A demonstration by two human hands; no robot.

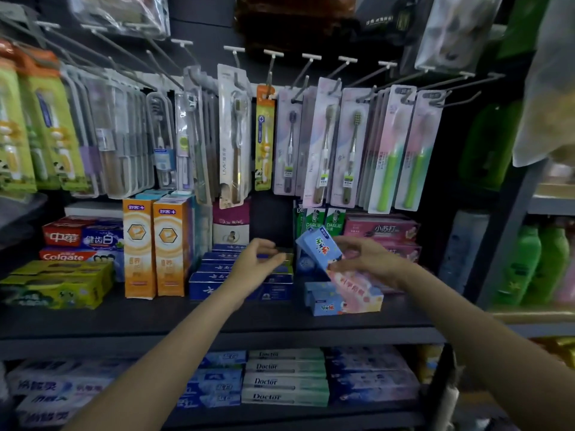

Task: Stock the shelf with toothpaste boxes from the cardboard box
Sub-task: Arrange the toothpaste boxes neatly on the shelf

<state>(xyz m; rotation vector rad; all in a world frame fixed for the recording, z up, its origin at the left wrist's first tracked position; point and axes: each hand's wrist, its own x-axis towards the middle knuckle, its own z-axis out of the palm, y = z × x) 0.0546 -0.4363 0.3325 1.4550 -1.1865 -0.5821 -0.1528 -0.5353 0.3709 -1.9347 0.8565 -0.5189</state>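
My right hand grips a light blue and pink toothpaste box, tilted above more boxes of the same kind that lie on the right part of the dark shelf. My left hand has its fingers curled round the end of a dark blue toothpaste box on top of a stack of dark blue boxes in the middle of the shelf. The cardboard box is out of view.
Orange upright boxes stand left of the blue stack, with red, blue and green boxes further left. Green Darlie boxes and pink boxes sit behind my right hand. Packaged toothbrushes hang above. A lower shelf holds more toothpaste.
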